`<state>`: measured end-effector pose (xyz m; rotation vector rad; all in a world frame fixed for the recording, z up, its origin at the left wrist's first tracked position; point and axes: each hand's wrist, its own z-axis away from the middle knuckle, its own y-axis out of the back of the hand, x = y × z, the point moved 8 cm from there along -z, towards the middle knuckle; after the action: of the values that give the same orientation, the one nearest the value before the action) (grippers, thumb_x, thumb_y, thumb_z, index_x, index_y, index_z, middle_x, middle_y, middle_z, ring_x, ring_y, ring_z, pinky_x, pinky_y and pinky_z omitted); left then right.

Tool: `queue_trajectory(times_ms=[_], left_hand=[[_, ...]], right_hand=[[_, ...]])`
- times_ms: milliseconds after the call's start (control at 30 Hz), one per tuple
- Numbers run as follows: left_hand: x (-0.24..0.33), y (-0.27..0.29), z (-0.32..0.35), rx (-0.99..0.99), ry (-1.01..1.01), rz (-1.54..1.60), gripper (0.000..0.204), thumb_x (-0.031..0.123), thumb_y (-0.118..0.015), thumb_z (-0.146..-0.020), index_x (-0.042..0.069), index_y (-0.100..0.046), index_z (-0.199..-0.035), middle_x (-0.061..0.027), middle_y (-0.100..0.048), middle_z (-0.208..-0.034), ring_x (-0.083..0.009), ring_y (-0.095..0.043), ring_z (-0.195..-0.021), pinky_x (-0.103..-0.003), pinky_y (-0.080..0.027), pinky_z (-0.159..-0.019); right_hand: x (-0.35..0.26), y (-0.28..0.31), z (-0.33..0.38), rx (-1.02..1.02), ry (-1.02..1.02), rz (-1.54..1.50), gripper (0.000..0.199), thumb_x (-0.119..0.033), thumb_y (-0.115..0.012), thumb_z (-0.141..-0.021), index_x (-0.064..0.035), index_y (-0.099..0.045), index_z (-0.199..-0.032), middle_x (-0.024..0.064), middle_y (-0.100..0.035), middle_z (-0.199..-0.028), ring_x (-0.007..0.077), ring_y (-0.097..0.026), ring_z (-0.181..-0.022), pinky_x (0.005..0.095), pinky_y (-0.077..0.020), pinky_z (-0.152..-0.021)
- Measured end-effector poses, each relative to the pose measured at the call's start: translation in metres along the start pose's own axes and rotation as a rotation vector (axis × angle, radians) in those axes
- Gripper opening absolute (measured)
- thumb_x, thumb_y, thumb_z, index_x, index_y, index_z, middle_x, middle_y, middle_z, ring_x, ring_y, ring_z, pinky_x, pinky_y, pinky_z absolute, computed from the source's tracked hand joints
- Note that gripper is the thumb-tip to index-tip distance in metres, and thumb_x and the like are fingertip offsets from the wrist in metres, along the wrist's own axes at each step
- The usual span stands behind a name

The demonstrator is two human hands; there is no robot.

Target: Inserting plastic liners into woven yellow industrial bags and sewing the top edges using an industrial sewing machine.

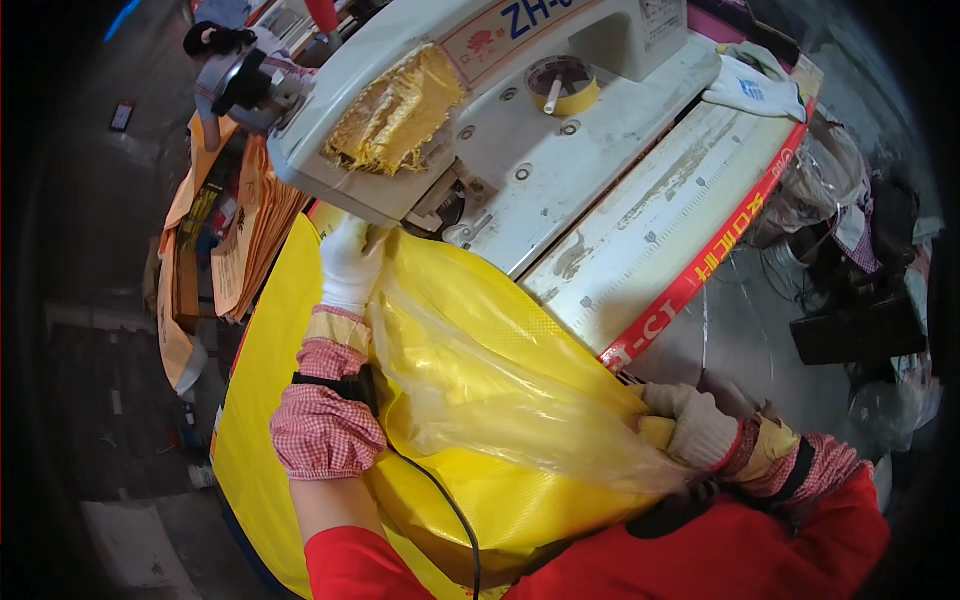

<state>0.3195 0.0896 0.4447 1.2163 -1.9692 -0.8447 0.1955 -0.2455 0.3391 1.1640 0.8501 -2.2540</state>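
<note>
A large glossy yellow woven-plastic bag or sheet [480, 305] spreads below the sewing machine [375, 60], with a crumpled clear plastic film [540, 415] lying over it. My left hand [350, 262], in a white glove, is closed at the upper edge of the yellow material, right beside the machine's head; its fingertips are partly hidden there. On the right, my right hand [697, 425], in a knitted glove, grips the gathered end of the film near the front of the machine bed. Part of its fingers is covered by the film.
A roll of yellow tape [578, 100] rests on the machine bed, and a white glove [755, 92] lies at its far right end. Stacked orange bags [250, 235] stand to the left. A person [225, 60] is at the far left. A black cable [450, 505] hangs from my left arm.
</note>
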Motion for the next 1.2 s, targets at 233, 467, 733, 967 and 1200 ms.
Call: queue_trajectory(times_ms=[233, 467, 733, 967, 1200], left_hand=[[0.003, -0.005, -0.001, 0.071, -0.043, -0.062, 0.019, 0.003, -0.060, -0.071, 0.006, -0.059, -0.090, -0.0147, -0.060, -0.085, -0.0332, -0.058, -0.074, -0.036, -0.046, -0.063], [-0.018, -0.016, 0.006, 0.069, 0.002, 0.061, 0.028, -0.002, -0.061, -0.065, 0.007, -0.060, -0.091, -0.0131, -0.060, -0.086, -0.0322, -0.058, -0.077, -0.035, -0.046, -0.066], [-0.009, -0.024, -0.004, -0.109, 0.019, -0.002, 0.030, 0.003, -0.061, -0.065, 0.010, -0.061, -0.094, -0.0113, -0.060, -0.086, -0.0318, -0.058, -0.078, -0.037, -0.046, -0.065], [0.029, -0.007, 0.011, -0.369, 0.266, -0.247, 0.028, 0.021, -0.058, -0.079, 0.007, -0.059, -0.103, -0.0164, -0.060, -0.092, -0.0329, -0.058, -0.084, -0.036, -0.046, -0.074], [0.049, -0.024, 0.016, -0.511, 0.413, -0.062, 0.027, 0.023, -0.055, -0.081, 0.007, -0.061, -0.102, -0.0188, -0.061, -0.086, -0.0321, -0.059, -0.083, -0.035, -0.046, -0.074]], right_hand=[[0.013, 0.002, -0.002, -0.072, -0.078, -0.034, 0.036, -0.010, -0.049, -0.082, -0.0031, -0.050, -0.117, 0.0044, -0.060, -0.103, 0.0094, -0.053, -0.093, 0.0233, -0.0413, -0.081], [-0.012, 0.002, 0.005, 0.008, 0.139, -0.025, 0.038, -0.011, -0.050, -0.080, -0.0075, -0.051, -0.118, 0.0070, -0.063, -0.089, 0.0132, -0.058, -0.081, 0.0248, -0.0448, -0.073], [-0.044, 0.003, 0.026, 0.149, 0.309, 0.651, 0.023, -0.019, -0.054, -0.079, -0.0068, -0.061, -0.096, 0.0167, -0.060, -0.072, 0.0284, -0.060, -0.065, 0.0311, -0.0481, -0.060], [-0.051, -0.012, 0.027, -0.059, 0.134, 1.289, 0.021, -0.024, -0.049, -0.080, -0.0104, -0.060, -0.091, 0.0124, -0.061, -0.070, 0.0302, -0.061, -0.063, 0.0385, -0.0489, -0.055], [0.009, 0.010, 0.030, 0.045, -0.197, 1.241, 0.026, -0.032, -0.042, -0.086, -0.0154, -0.061, -0.094, 0.0111, -0.061, -0.066, 0.0296, -0.063, -0.065, 0.0428, -0.0507, -0.054]])
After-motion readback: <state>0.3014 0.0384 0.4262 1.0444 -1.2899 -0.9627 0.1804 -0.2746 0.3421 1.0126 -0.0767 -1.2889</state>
